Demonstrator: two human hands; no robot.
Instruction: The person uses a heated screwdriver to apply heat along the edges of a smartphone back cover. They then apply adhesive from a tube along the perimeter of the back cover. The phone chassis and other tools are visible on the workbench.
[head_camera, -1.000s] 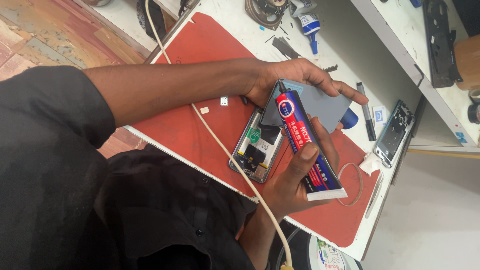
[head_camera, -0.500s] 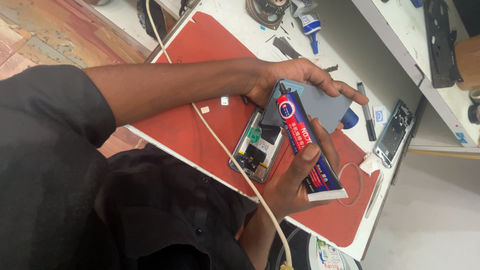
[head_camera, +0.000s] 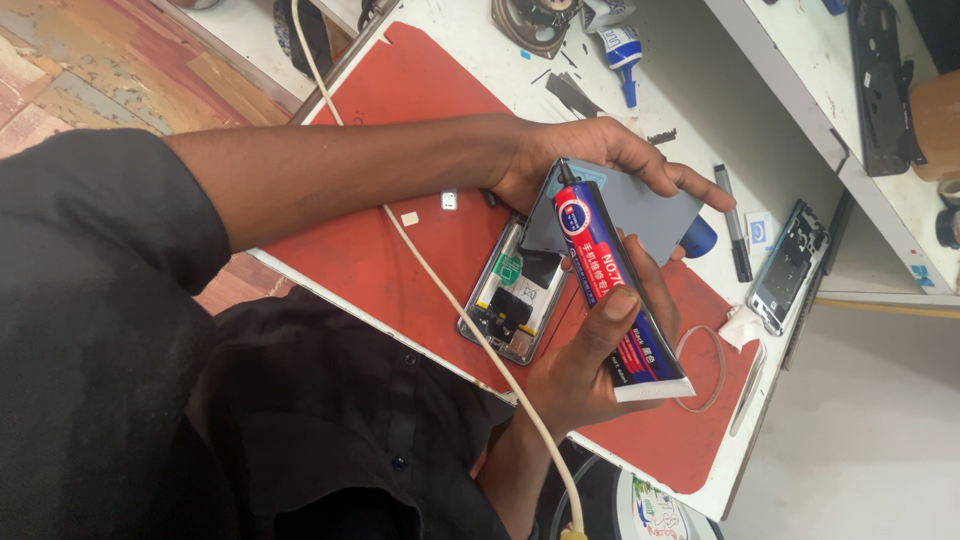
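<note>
White bench (head_camera: 690, 110), red mat (head_camera: 400, 90), tiled floor. My right hand (head_camera: 585, 370) pinches glue tube (head_camera: 610, 280); left hand (head_camera: 590, 160) grips grey back cover (head_camera: 650, 210) over open phone (head_camera: 510, 300).

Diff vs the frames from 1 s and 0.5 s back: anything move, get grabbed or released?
No visible change. The right hand holds the black, red and blue glue tube as before, nozzle toward the top of the opened phone. The left hand keeps the grey back cover over the phone. The phone lies in the same spot on the red mat, cream cable across it.
</note>
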